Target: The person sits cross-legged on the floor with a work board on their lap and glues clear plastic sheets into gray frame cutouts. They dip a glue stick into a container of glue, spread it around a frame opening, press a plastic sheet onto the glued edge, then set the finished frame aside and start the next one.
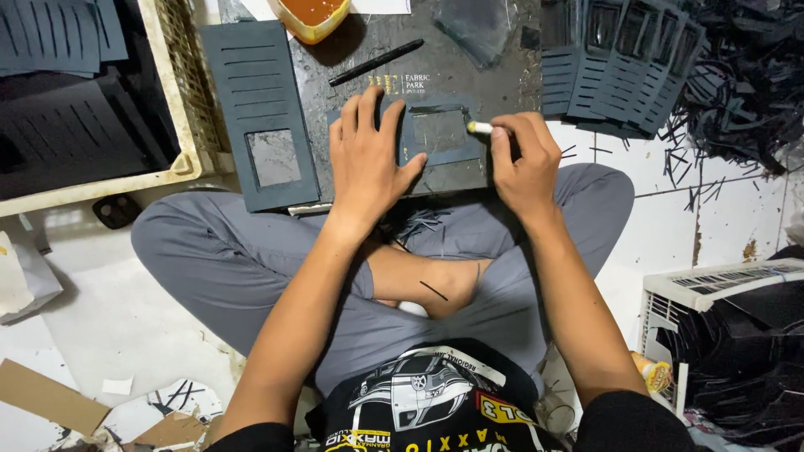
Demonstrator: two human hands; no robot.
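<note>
A flat dark grey card piece with a rectangular window lies on a dark board, and a small white-tipped brush touches its right edge.

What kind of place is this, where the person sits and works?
Probably a small floor workshop for handmade leather or fabric goods. A stack of dark cut panels, black offcuts on the tiled floor and a glue dish suggest it.

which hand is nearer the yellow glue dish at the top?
Left. The left hand lies flat just below the glue dish; the right hand, holding a brush, is off to its right.
</note>
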